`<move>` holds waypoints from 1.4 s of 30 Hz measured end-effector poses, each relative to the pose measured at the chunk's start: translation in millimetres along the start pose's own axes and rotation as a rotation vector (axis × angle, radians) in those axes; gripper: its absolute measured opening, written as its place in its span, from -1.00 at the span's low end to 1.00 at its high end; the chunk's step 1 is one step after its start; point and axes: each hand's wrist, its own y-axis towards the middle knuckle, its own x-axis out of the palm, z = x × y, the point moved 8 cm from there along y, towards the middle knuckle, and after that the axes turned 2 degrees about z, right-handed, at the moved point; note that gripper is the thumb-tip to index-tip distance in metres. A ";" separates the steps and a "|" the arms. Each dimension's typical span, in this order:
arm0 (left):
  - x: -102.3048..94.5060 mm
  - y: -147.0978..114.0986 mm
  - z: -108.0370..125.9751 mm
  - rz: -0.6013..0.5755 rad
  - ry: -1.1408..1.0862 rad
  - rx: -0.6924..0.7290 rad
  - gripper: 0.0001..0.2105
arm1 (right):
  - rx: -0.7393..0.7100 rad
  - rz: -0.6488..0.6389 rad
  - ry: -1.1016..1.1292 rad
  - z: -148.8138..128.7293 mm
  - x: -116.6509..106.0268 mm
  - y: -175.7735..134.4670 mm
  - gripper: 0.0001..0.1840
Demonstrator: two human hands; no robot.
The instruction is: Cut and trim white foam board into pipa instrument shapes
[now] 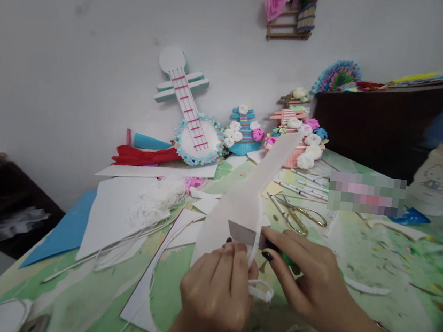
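Green table (168,294); white board (237,203) slants lengthwise, neck (276,162) upper right; left hand (220,287) gripping it, right hand (309,268) green tool (289,261).

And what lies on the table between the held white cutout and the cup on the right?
The head view shows gold-handled scissors, pens, a curved pale strip and a blue piece there; a pixelated patch hides part of it.

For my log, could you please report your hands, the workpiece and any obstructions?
Left hand gripping white lute-shaped board; right hand beside its edge, grip partly hidden; gold-handled metal scissors lying just beyond.
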 end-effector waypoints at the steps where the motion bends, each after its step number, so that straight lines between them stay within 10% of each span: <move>1: -0.1 -0.3 0.1 0.001 -0.004 0.001 -0.88 | 0.012 -0.005 0.010 1.0 -0.1 -0.3 -0.67; 42: -3.2 -6.2 -0.3 0.024 -0.063 0.023 -0.77 | 0.051 0.006 0.030 2.3 -2.5 1.9 -0.68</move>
